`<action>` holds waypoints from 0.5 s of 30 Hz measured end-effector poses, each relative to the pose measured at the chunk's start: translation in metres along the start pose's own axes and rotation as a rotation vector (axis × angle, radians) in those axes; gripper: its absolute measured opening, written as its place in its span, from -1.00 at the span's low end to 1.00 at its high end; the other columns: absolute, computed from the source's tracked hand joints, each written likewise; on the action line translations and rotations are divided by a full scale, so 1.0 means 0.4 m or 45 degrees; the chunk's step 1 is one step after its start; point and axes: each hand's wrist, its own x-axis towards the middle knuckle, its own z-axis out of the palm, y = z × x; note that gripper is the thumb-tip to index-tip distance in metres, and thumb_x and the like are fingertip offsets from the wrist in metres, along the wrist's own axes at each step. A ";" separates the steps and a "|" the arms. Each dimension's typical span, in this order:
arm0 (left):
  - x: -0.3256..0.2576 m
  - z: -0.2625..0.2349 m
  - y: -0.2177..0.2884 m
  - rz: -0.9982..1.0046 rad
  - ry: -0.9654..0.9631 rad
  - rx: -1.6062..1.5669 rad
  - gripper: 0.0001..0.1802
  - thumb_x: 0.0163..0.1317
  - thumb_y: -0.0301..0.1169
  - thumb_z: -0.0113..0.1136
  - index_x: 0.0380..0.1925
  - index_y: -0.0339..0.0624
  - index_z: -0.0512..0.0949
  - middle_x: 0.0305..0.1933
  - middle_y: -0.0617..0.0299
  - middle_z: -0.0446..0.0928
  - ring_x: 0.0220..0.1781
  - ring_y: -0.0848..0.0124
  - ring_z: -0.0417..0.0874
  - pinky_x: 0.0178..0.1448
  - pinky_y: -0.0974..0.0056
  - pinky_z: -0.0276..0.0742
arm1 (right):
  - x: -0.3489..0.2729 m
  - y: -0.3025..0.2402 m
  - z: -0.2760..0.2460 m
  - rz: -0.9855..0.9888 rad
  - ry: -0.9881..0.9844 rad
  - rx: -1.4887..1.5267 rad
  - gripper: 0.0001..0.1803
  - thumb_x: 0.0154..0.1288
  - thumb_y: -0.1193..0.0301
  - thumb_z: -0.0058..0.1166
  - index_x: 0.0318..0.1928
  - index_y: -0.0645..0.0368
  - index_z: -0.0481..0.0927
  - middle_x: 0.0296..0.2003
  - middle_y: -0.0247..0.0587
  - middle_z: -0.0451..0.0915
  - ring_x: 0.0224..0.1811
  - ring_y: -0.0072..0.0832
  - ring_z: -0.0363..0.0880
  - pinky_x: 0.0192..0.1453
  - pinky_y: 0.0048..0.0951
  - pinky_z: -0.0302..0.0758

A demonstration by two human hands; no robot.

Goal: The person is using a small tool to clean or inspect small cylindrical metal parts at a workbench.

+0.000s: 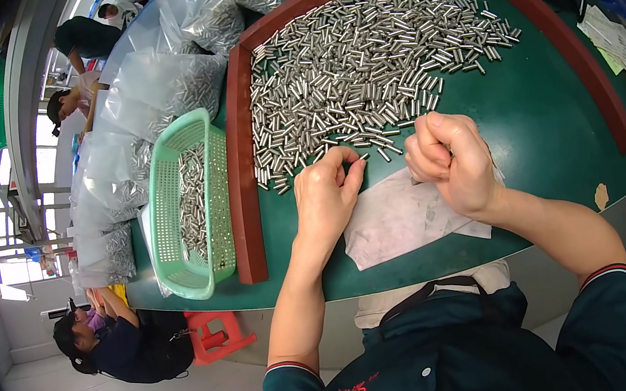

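One mesh basket (218, 208) stands left of shiny, short silver pins (360, 71), too many to count, heaped before me. My left hand (326, 192) pinches one pin (365, 156); my right (457, 157) is curled tight, contents hidden, above one pale cloth (395, 220). Bare green tabletop (545, 129) opens rightward to a red-brown rail (624, 129).

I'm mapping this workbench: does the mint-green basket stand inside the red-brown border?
No, the mint-green basket stands outside, left of the red-brown border, while the large pile of metal pins lies within it.
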 end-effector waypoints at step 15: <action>-0.025 -0.001 0.042 0.189 -0.320 -0.178 -0.94 -0.11 -0.51 0.17 -0.58 -0.24 0.51 -0.82 0.20 0.24 -0.79 0.35 0.28 -0.66 0.29 0.20 | -0.001 0.016 -0.005 -0.069 -0.019 0.103 -0.57 0.26 0.26 -0.42 -0.75 0.06 0.05 -0.86 -0.46 0.02 -0.77 -0.66 -0.14 -0.66 -0.56 -0.09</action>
